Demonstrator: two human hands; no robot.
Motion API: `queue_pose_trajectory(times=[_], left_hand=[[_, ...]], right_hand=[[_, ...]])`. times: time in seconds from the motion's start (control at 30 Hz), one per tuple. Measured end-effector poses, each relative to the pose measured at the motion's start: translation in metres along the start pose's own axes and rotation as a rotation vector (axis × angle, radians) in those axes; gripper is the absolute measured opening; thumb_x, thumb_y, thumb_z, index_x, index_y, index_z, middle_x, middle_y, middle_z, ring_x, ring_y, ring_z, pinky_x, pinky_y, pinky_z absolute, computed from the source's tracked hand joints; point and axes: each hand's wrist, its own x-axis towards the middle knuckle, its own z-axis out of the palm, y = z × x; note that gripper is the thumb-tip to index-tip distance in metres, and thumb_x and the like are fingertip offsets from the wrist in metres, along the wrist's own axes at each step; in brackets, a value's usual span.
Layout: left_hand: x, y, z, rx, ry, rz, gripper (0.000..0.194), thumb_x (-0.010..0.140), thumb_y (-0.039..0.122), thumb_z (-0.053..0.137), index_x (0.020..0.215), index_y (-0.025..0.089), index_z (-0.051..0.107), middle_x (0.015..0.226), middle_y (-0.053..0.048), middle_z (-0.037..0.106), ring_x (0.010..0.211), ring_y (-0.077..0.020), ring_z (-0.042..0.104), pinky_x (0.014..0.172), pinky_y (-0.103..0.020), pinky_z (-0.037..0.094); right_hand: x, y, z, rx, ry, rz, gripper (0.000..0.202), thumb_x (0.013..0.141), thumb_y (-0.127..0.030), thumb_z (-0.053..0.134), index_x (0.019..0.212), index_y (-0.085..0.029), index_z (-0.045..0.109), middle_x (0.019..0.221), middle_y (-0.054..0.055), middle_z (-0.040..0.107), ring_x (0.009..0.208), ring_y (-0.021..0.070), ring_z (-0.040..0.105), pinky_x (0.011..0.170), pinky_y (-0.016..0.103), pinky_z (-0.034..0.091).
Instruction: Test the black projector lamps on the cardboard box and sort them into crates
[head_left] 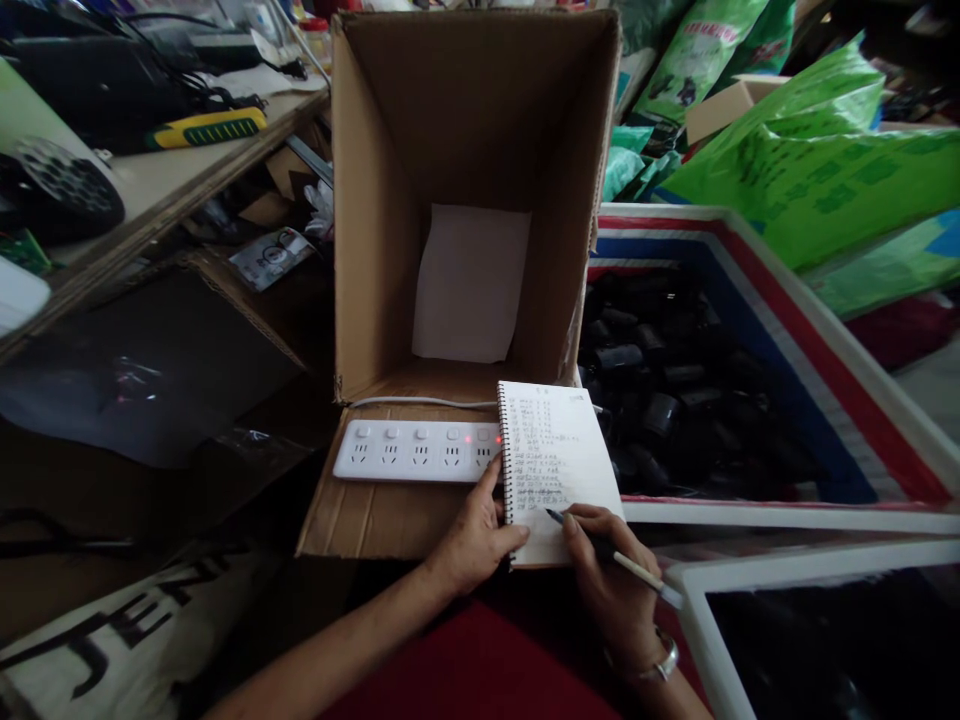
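A spiral notebook (551,535) lies open with several handwritten lines on its page. My left hand (476,535) holds it by the lower left edge, thumb on the page and the other fingers partly hidden behind the spiral. In my right hand (615,580) is a pen (637,572), its tip touching the page just under the last written line. A watch circles my right wrist. Partly behind the notebook, a white power strip (405,465) with red lights rests on a cardboard flap (360,525).
Beyond the notebook, an open cardboard box (367,250) holds a sheet of white paper (472,290). A lined crate (750,512) with dark cylindrical parts stands to the right, below green bags (825,170). On the left bench (165,180) lies a yellow-green tool (210,130).
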Motion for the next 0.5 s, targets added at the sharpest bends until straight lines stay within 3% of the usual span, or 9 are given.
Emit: queue_pose_trajectory(times=[0.5], left_hand=[[0.0008,-0.0019,-0.0013,0.027,0.002,0.008,0.092,0.064,0.009,0.062,0.142,0.015,0.014,0.102,-0.013,0.068,0.081,-0.0221,0.065,0.065,-0.028,0.046]], right_hand=[[0.0018,0.0008,0.0041,0.045,-0.031,-0.023,0.006,0.083,-0.022,0.061,0.078,-0.020,0.060,0.076,0.002,0.069,0.066,0.0140,0.066,0.063,0.024,0.053]])
